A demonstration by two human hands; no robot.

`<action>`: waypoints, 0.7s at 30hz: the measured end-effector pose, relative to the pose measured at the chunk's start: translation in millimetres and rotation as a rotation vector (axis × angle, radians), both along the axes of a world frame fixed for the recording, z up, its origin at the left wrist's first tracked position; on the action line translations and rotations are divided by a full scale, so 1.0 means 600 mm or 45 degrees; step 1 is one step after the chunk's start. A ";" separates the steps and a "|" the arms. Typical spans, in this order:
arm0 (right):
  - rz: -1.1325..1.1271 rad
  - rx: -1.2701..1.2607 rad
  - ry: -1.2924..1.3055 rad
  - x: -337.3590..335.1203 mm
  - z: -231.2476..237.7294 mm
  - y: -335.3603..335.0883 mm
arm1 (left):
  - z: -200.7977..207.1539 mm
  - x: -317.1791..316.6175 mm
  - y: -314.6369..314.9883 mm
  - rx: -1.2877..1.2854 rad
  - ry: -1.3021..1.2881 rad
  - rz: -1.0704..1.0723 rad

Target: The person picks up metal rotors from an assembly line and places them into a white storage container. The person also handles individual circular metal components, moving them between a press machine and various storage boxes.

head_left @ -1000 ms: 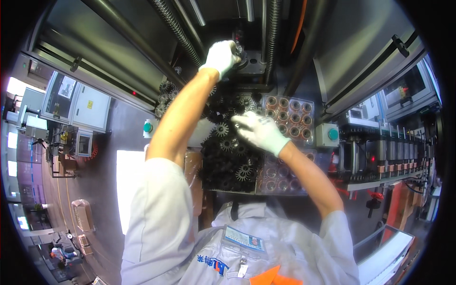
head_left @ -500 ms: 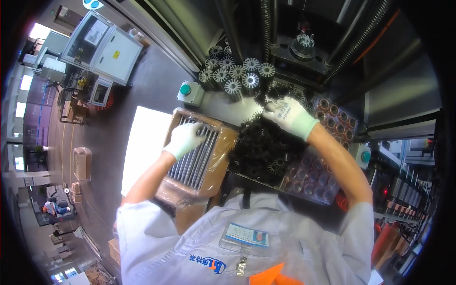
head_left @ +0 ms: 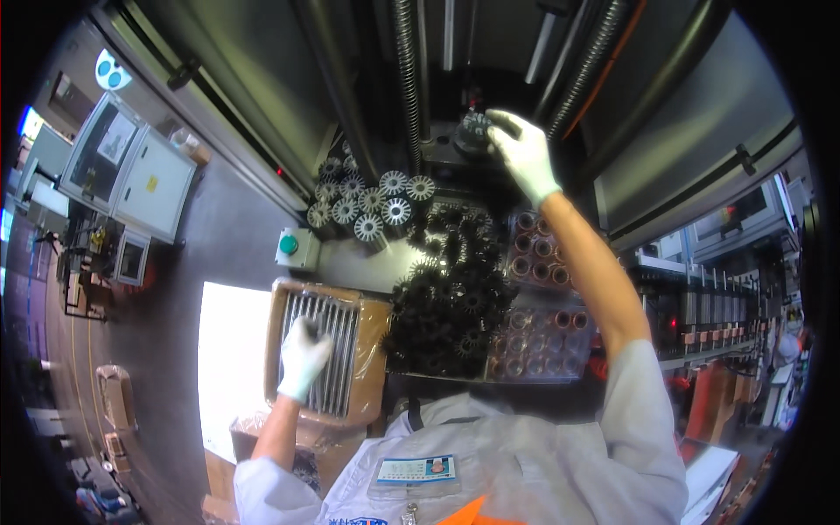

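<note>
My left hand [head_left: 304, 360], in a white glove, rests over a row of long metal rods [head_left: 337, 367] in a plastic-lined cardboard box [head_left: 372, 350]. Its fingers curl in, and what they hold is hard to make out. My right hand [head_left: 523, 156], also gloved, reaches to the press fixture at the back. Its thumb and forefinger grip the edge of a black toothed piece [head_left: 473, 128] on the fixture [head_left: 464, 149]. A heap of similar black toothed pieces [head_left: 446, 315] lies between box and trays.
Several silver slotted cores [head_left: 369, 226] stand left of the fixture. Copper-coloured rings fill clear trays [head_left: 573, 360] at right. A green button box [head_left: 297, 248] sits at the left edge. Vertical bars and a coiled hose [head_left: 407, 79] flank the fixture.
My right hand has gone from the black heap to the fixture, where a black toothed piece now shows over the silver core. My left hand stays over the rods. The whole view has shifted.
</note>
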State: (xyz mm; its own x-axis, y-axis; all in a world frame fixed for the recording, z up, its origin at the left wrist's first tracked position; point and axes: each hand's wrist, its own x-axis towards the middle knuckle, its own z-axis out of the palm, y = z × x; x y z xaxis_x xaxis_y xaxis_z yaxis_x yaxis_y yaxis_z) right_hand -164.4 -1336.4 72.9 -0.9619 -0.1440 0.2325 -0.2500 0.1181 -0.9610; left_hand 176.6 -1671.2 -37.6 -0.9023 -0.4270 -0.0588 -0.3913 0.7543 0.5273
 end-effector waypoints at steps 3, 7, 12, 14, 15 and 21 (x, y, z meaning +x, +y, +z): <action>-0.111 0.007 0.022 -0.052 0.000 -0.004 | 0.020 0.046 -0.006 0.761 0.036 0.269; -0.091 0.275 -0.026 -0.111 -0.013 -0.008 | -0.057 0.150 -0.056 0.856 -0.222 0.150; -0.133 1.080 0.517 -0.127 0.007 -0.003 | -0.015 0.157 -0.028 1.168 -0.138 0.160; -0.214 1.036 0.538 -0.079 0.001 -0.010 | 0.019 0.124 -0.016 1.168 -0.097 0.140; -0.193 1.123 0.551 -0.056 0.013 -0.006 | 0.045 0.096 -0.008 1.142 -0.053 0.120; -0.089 1.295 0.557 -0.019 0.000 0.031 | 0.142 -0.214 0.136 0.706 0.345 -0.322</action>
State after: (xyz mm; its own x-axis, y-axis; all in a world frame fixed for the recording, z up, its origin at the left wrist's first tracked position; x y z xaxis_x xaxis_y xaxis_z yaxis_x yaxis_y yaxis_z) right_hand -175.8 -1317.9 73.0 -0.8392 -0.4091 0.3583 -0.5060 0.8288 -0.2387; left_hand 48.5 -1589.8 47.8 -0.9846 -0.1717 0.0341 -0.0370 0.3943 0.9182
